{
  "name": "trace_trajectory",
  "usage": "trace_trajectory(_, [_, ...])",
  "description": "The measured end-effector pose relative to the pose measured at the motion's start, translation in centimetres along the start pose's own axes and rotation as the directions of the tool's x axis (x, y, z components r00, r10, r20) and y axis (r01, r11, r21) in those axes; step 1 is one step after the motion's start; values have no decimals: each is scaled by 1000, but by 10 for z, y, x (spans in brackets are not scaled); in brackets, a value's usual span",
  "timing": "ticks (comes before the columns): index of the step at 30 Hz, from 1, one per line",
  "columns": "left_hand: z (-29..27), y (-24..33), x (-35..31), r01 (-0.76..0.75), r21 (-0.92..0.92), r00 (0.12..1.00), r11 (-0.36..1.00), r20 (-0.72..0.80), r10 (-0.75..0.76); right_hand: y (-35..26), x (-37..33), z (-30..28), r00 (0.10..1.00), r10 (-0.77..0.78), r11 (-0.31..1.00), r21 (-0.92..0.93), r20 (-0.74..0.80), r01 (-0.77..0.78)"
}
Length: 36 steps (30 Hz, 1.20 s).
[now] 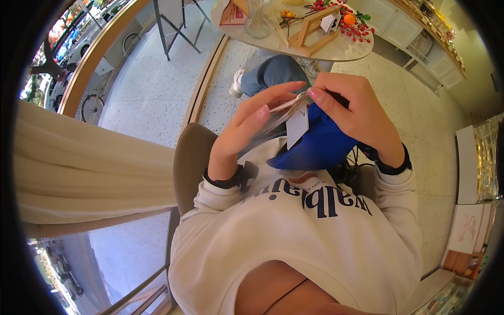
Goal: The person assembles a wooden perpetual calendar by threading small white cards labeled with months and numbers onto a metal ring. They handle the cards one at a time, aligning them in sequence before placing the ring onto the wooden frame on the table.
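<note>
A blue cloth piece (323, 139) hangs over my lap, its lower part against my sweatshirt. A small white tag (297, 127) hangs at its left side. Pale, thin strands (283, 111) run between my hands, gathered where they meet. My left hand (252, 118) is curled round these strands, thumb below and fingers stretched along the top. With thumb and forefinger, my right hand (359, 107) pinches the upper end of the strands, just above the blue cloth. The right hand's other fingers fold behind and are partly hidden.
Ahead stands a round table (336, 52) with a wooden stand (315, 32), a glass vase (257, 18) and red berry sprigs (357, 31). A beige curtain (94, 163) and glass are at my left. My chair's backrest (191, 157) shows beside my left arm.
</note>
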State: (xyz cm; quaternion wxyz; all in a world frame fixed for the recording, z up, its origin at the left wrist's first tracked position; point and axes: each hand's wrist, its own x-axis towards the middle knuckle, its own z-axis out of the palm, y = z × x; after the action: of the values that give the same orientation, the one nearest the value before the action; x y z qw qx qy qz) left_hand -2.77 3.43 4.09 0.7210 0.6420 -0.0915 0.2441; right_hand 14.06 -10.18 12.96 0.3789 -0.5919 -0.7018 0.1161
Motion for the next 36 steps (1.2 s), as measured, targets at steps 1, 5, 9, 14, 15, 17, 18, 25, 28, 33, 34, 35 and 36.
trace_trajectory(1, [1,3,0,20,-24,1000,1000,-15,-20,0,-1,2,998,-57,997,-48,-36,55])
trace_trajectory(5, [-7,3,-1,-35,55,999,998,-32,37,0,-2,4,993,-108,986,-132,-44,102])
trace_trajectory(9, [-21,1,-2,-115,179,993,977,-13,119,1,-1,4,997,-77,991,-108,-20,74])
trace_trajectory(14, [-9,4,-2,-224,289,954,931,-130,270,1,1,4,998,62,998,-4,13,-62])
trace_trajectory(15, [-4,5,-2,-258,389,923,884,-172,345,1,2,5,996,94,995,24,8,-94])
trace_trajectory(17, [6,8,-2,-295,578,837,761,-227,497,2,2,5,992,128,990,59,-9,-127])
trace_trajectory(18, [9,11,-1,-273,672,835,688,-190,516,1,2,6,992,127,990,68,-18,-126])
trace_trajectory(25, [16,11,8,-281,927,755,247,56,653,4,2,11,985,165,978,138,-55,-156])
trace_trajectory(28, [18,9,9,-283,956,690,73,150,708,7,3,14,979,188,961,221,-76,-167])
trace_trajectory(33, [19,9,10,-266,959,640,-100,253,725,11,-1,22,972,152,969,218,-177,-112])
trace_trajectory(34, [19,10,10,-264,958,642,-109,259,721,10,-3,25,966,140,976,192,-216,-98])
trace_trajectory(35, [19,12,10,-263,958,645,-118,265,717,9,-5,28,961,13,999,54,-278,3])
trace_trajectory(36, [20,12,9,-253,961,650,-112,254,716,7,-6,33,940,-122,991,-87,-318,99])
